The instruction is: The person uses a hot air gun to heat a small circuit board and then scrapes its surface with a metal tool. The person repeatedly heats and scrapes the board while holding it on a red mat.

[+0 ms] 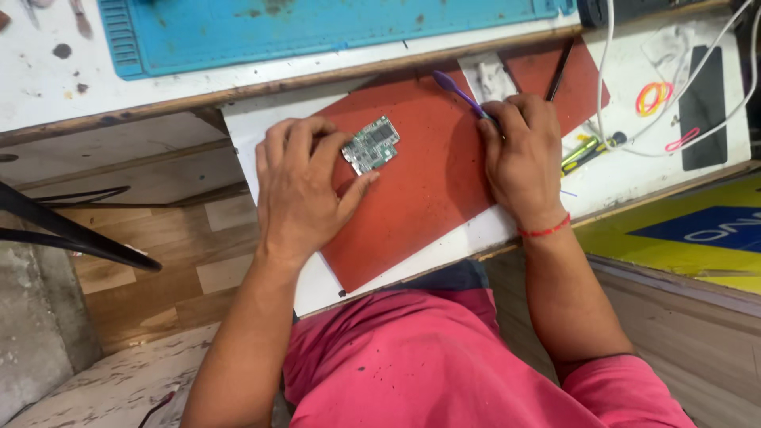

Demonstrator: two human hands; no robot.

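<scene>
One small green circuit board (pixel 370 145) lies near the middle of the frame on a red mat (pixel 428 190), silvery components covering its face, tilted slightly off square. Left hand (pixel 300 186) rests palm down over the mat's left part, fingers curled at the board's left edge and thumb touching its lower corner, a loose grip pinching the board. Right hand (pixel 521 154) sits right of centre, its grip clenched around one purple-handled tool (pixel 460 93) whose tip points toward the upper left. Around that wrist runs one red thread band (pixel 545 230). At the upper right of the white surface (pixel 634 170) lie two white cables (pixel 606 71), one black pen-like tool (pixel 559 70) and several coloured rubber bands (pixel 654 97). One blue mat (pixel 317 28) fills the top.
</scene>
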